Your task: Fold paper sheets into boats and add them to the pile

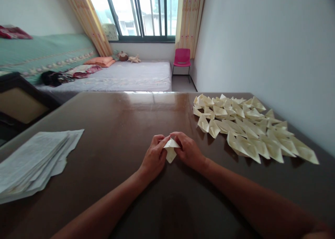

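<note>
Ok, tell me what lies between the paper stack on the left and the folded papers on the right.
The head view shows the left hand and right hand there, together holding a small folded paper.

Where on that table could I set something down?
Bare tabletop lies between the paper stack and the left hand, and beyond that hand toward the far edge. The far right is crowded with folded paper pieces.
</note>
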The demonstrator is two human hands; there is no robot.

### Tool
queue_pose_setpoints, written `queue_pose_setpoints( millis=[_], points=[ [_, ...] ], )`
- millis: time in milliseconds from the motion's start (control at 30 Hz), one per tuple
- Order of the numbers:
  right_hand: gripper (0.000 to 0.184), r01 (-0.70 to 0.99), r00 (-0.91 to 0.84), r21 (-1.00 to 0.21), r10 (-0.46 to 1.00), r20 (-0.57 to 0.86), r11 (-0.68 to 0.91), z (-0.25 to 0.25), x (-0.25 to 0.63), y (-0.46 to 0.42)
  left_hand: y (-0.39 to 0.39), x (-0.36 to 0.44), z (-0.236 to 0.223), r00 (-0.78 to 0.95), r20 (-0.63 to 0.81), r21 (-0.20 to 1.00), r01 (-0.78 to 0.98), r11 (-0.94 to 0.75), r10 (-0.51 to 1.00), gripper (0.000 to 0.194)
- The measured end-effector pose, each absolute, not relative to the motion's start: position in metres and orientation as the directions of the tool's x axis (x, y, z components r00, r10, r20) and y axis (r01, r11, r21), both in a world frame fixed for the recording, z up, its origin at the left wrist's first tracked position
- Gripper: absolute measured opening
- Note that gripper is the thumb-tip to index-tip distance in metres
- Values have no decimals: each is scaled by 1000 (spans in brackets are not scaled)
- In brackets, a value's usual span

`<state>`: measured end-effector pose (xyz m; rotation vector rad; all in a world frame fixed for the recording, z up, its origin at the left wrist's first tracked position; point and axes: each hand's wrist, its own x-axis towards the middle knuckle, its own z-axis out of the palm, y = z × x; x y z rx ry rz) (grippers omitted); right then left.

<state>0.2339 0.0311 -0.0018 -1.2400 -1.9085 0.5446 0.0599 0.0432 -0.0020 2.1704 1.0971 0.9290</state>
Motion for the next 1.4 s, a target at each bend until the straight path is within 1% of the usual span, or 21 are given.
queue_pose_setpoints(
  millis=[100,167,233,300,400,500,600,800,1000,1200,1333,1400],
  points=[
    [39,549,-214,-740,922,324,388,-7,234,32,43,61,-3,435,335,701,477,-530,836,42],
    [42,548,-215,-741,922,323,387,-10,234,33,46,61,-5,431,323,693,498,-521,843,40],
    [46,565,-215,-733,926,312,378,-13,235,35,49,59,-6,411,305,677,541,-499,859,35],
    [45,597,-211,-719,935,286,355,-15,238,37,53,56,-6,399,271,635,610,-475,876,27],
    [35,661,-246,-655,930,272,366,-13,244,40,56,52,-5,428,217,515,714,-475,878,17],
    [25,712,-353,-543,896,270,444,-8,251,40,56,49,-3,475,210,417,747,-518,855,13],
    [21,718,-449,-466,856,257,517,-3,260,42,54,46,-2,531,212,361,738,-571,820,18],
    [20,657,-577,-433,781,239,618,2,278,50,56,34,-5,663,227,292,652,-700,713,22],
    [27,675,-599,-395,775,200,624,11,282,48,57,29,-4,748,252,239,567,-788,614,28],
    [32,702,-606,-343,777,172,624,15,281,46,50,34,2,825,255,239,452,-859,505,30],
    [32,739,-576,-311,800,169,597,15,275,42,47,39,-2,838,235,200,454,-868,492,30],
    [38,742,-589,-284,793,158,608,13,270,39,46,41,-3,837,231,179,464,-867,496,30]
  ],
)
